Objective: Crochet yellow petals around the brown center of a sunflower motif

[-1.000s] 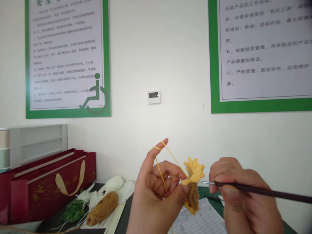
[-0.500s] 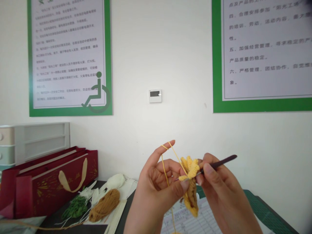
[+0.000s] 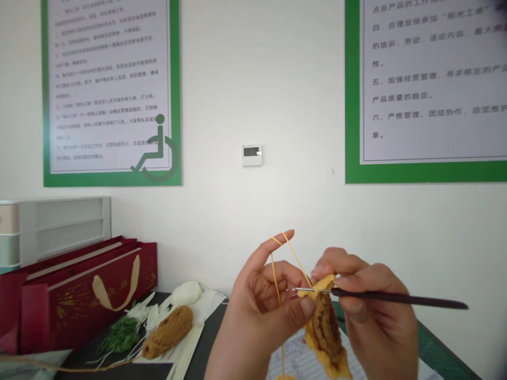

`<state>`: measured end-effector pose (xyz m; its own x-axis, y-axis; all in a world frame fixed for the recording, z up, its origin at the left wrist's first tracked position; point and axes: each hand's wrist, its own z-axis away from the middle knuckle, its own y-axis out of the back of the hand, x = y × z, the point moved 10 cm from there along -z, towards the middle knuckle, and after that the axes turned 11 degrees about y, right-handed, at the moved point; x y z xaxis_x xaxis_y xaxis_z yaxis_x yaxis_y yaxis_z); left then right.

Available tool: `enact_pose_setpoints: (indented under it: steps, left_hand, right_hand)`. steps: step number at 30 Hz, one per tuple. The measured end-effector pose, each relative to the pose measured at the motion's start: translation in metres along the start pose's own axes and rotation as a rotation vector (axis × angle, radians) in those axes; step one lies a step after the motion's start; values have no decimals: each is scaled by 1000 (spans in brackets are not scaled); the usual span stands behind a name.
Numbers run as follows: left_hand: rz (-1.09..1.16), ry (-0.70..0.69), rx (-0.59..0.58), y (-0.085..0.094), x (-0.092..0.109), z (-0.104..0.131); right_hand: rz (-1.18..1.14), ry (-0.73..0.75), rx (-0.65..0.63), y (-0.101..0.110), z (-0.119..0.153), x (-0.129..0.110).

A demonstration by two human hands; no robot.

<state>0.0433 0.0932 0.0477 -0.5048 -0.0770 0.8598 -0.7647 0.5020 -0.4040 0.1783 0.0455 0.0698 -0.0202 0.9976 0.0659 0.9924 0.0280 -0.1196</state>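
Observation:
A yellow and brown crocheted piece (image 3: pixel 327 330) hangs between my two hands. My left hand (image 3: pixel 269 306) pinches its upper edge between thumb and fingers, with the index finger raised and yellow yarn (image 3: pixel 275 272) looped round it. From that finger one strand slants to the piece and another drops below the hand. My right hand (image 3: pixel 366 295) grips a crochet hook (image 3: pixel 400 298) with a dark handle, held nearly level. The hook's metal tip passes through the top of the piece and points left, close to my left fingers.
On the dark table (image 3: pixel 202 343) at left lie a brown yarn skein (image 3: pixel 168 331), green yarn (image 3: pixel 120 335) and white yarn (image 3: pixel 186 293). Behind are red bags (image 3: pixel 87 295) and a drawer unit (image 3: pixel 71 224). Printed paper (image 3: pixel 291 359) and a green mat (image 3: pixel 439 348) lie beneath my hands.
The hook has turned from slanting up to the right to nearly level, its handle reaching further right. The piece has tilted, showing more brown. My left hand has shifted slightly right.

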Motion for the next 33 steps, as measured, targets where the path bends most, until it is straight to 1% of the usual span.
enact_pose_setpoints:
  steps: [2,5,8,11,14,17,20,24,27,29,31,33]
  left_hand:
    - [-31,-37,19,2,2,0]
    - [-69,-101,71,5,7,2]
    - [-54,-83,96,4,7,5]
    - [-28,-46,96,3,5,8]
    - [-33,-76,112,5,7,9]
    - [-57,-121,124,7,10,10]
    - [-71,-119,101,7,11,9]
    - [-98,-93,68,6,12,8]
    - [-110,-93,58,4,12,9]
    - [-86,-77,65,4,10,9]
    - [-44,-68,75,4,9,9]
    - [-27,-77,82,4,9,8]
  right_hand:
    - [-31,-27,4,0,-2,2]
    - [28,-37,11,1,-3,1]
    - [104,-11,0,0,-3,-4]
    - [183,67,-48,-3,-3,-13]
    - [228,108,-88,-7,-2,-17]
    - [233,75,-106,-9,-1,-13]
    - [214,27,-113,-9,-1,-7]
    - [132,-48,-210,-11,0,2]
    - [93,-40,-278,-12,2,1]
    - [117,20,-248,-8,3,-4]
    - [145,81,-164,-3,4,-9]
    - [144,101,-77,-1,6,-10]
